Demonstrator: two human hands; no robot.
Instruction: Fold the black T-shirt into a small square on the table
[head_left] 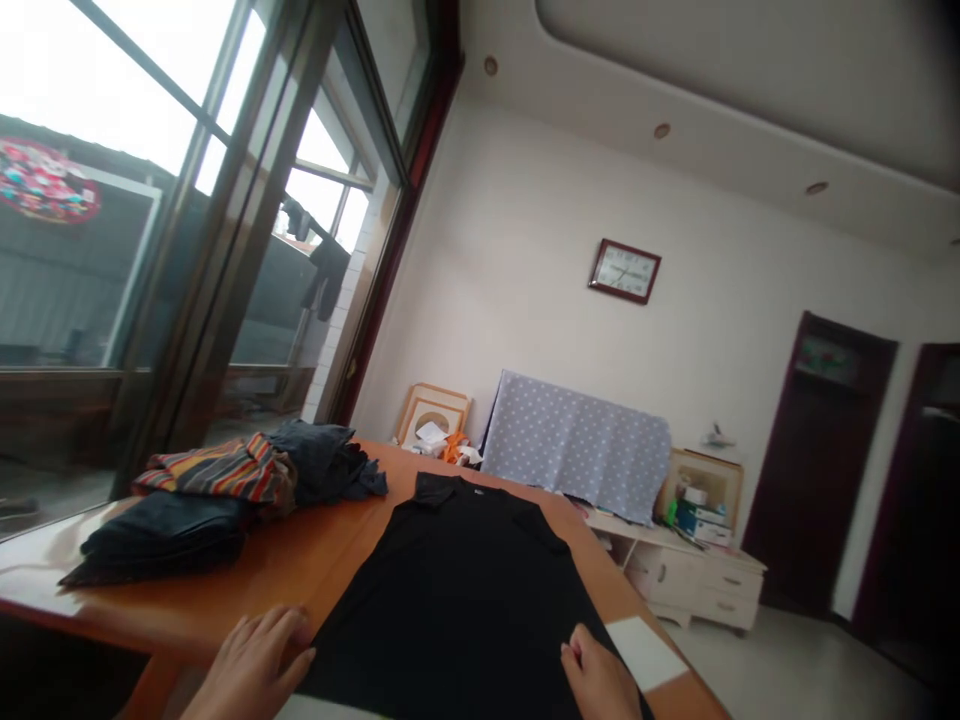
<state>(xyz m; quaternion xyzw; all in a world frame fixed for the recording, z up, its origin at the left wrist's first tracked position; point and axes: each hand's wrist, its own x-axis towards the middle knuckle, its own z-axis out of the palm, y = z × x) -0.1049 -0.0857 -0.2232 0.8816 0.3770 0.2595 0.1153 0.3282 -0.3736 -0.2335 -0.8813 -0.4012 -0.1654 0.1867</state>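
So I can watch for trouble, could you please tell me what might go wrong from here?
The shirt might crease if the right hand, close to its side, tugs unevenly. The white sheet alongside could shift if the shirt catches it. The folded clothes lie near the edge of the table, so a bump might knock them off.

Shirt (465,590) on table (311,555), clothes pile (225,478) to its left

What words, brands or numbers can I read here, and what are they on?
No text is clearly readable.
Wall clock: marks on its face, too blurred to read.
Black shirt: a pale mark at the neckline, too small to read.
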